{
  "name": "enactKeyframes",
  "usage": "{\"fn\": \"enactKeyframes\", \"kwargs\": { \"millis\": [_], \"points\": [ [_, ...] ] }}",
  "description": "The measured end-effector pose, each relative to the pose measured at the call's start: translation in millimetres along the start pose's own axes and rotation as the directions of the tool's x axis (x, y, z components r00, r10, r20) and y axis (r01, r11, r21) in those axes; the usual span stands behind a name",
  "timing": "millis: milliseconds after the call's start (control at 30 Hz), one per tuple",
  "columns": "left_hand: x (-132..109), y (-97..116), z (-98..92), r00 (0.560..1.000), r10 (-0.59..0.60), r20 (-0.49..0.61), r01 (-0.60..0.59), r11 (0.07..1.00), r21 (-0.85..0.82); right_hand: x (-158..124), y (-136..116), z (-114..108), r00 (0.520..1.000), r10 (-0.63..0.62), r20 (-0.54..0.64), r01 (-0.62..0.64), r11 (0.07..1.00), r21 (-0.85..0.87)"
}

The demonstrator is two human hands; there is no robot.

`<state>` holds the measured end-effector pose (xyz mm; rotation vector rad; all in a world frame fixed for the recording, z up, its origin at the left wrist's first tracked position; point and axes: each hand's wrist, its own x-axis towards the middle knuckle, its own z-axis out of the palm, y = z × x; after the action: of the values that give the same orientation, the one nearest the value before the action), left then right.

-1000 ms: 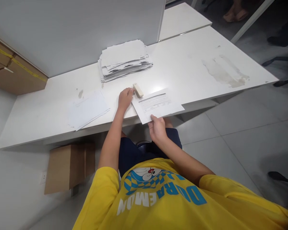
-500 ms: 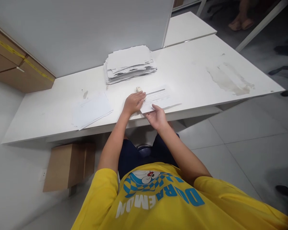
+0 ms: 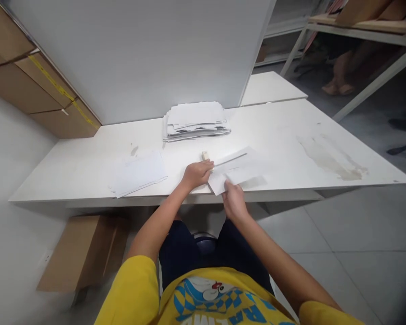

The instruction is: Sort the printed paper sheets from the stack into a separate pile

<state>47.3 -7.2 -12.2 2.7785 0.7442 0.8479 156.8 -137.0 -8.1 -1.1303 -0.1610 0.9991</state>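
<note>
Angling inward, the hands (image 3: 196,174) sit close, the right (image 3: 235,201) pinching paper (image 3: 237,168).

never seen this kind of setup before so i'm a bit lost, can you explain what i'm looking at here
There is no machine here: a person in a yellow printed shirt works with two bare hands. The camera is worn on that person's head, looking forward and down.

On the long white desk stand a thick, uneven stack of white paper at the back and a thin, flat pile of white sheets to the left.

The right hand holds white paper with a dark printed line by its near edge; blur hides how many sheets. The left hand is at the paper's left end, partly covering a small cream-coloured block; whether it grips either is unclear.
</note>
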Motion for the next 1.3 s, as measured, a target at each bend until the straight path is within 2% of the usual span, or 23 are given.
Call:
{"fn": "enactKeyframes", "kwargs": {
  "millis": [67,100,167,233,300,367,400,500,533,600,633,667,700,767,833,867,967,1000,1033,1100,1200,1233,1300],
  "points": [
    [0,0,-1.3,1.000,-0.006,-0.017,0.006,1.000,0.001,-4,-10,-10,0.976,-0.217,-0.006,0.211,0.955,-0.207],
    [0,1,-2.3,1.000,-0.002,-0.017,0.002,1.000,0.001,-4,-18,-13,0.941,-0.335,0.041,0.331,0.890,-0.313],
    [3,3,-4.5,1.000,0.019,-0.002,-0.019,1.000,-0.001,4,-39,-11,0.833,-0.521,0.184,0.540,0.698,-0.471],
    [7,4,-5.7,0.999,0.032,0.030,-0.032,0.999,-0.006,25,-62,6,0.736,-0.603,0.309,0.649,0.498,-0.575],
    [11,2,-5.0,0.996,0.015,0.090,-0.013,1.000,-0.020,59,-84,39,0.696,-0.580,0.423,0.679,0.339,-0.652],
    [16,-2,-2.8,0.986,-0.010,0.169,0.020,0.998,-0.055,99,-100,83,0.683,-0.478,0.553,0.701,0.216,-0.680],
    [18,-4,-1.7,0.979,-0.019,0.204,0.035,0.996,-0.078,120,-104,106,0.671,-0.459,0.582,0.716,0.200,-0.669],
    [20,-8,-0.2,0.966,-0.032,0.256,0.066,0.990,-0.127,169,-102,166,0.585,-0.421,0.693,0.800,0.161,-0.578],
    [19,-8,-0.6,0.964,-0.037,0.263,0.073,0.989,-0.129,181,-97,180,0.598,-0.403,0.693,0.794,0.179,-0.581],
    [17,-6,-1.3,0.960,-0.052,0.274,0.087,0.990,-0.115,196,-84,197,0.684,-0.365,0.632,0.726,0.248,-0.642],
    [16,-5,-1.3,0.959,-0.061,0.277,0.093,0.990,-0.106,200,-77,201,0.731,-0.348,0.587,0.679,0.282,-0.678],
    [16,-3,-0.8,0.958,-0.067,0.278,0.099,0.990,-0.101,204,-71,203,0.759,-0.336,0.558,0.648,0.299,-0.701],
    [16,-1,-0.1,0.958,-0.072,0.279,0.104,0.990,-0.100,206,-67,201,0.767,-0.332,0.549,0.638,0.300,-0.710],
    [17,2,1.3,0.957,-0.084,0.279,0.118,0.988,-0.105,207,-61,194,0.742,-0.329,0.584,0.666,0.259,-0.699],
    [21,6,1.4,0.954,-0.095,0.283,0.130,0.986,-0.107,201,-60,186,0.703,-0.303,0.644,0.707,0.196,-0.680],
    [22,8,1.1,0.953,-0.099,0.286,0.135,0.985,-0.108,196,-59,182,0.669,-0.270,0.693,0.738,0.130,-0.662],
    [24,10,1.2,0.938,-0.095,0.333,0.148,0.979,-0.140,163,-48,181,0.503,-0.044,0.863,0.854,-0.132,-0.504],
    [24,10,2.5,0.930,-0.106,0.352,0.169,0.974,-0.153,147,-40,183,0.442,0.059,0.895,0.886,-0.185,-0.425],
    [24,10,4.7,0.922,-0.128,0.366,0.198,0.967,-0.159,128,-29,186,0.386,0.161,0.908,0.914,-0.203,-0.353],
    [25,8,11.5,0.918,-0.158,0.362,0.223,0.964,-0.146,87,-4,190,0.299,0.332,0.895,0.953,-0.150,-0.263],
    [28,3,23.4,0.939,-0.130,0.319,0.159,0.985,-0.069,29,34,194,0.167,0.532,0.830,0.986,-0.117,-0.123],
    [29,1,26.4,0.944,-0.113,0.311,0.131,0.991,-0.039,14,44,194,0.139,0.564,0.814,0.988,-0.130,-0.079],
    [30,0,29.7,0.950,-0.106,0.293,0.105,0.994,0.017,-7,56,192,0.127,0.587,0.800,0.984,-0.178,-0.026]
  ]
}}
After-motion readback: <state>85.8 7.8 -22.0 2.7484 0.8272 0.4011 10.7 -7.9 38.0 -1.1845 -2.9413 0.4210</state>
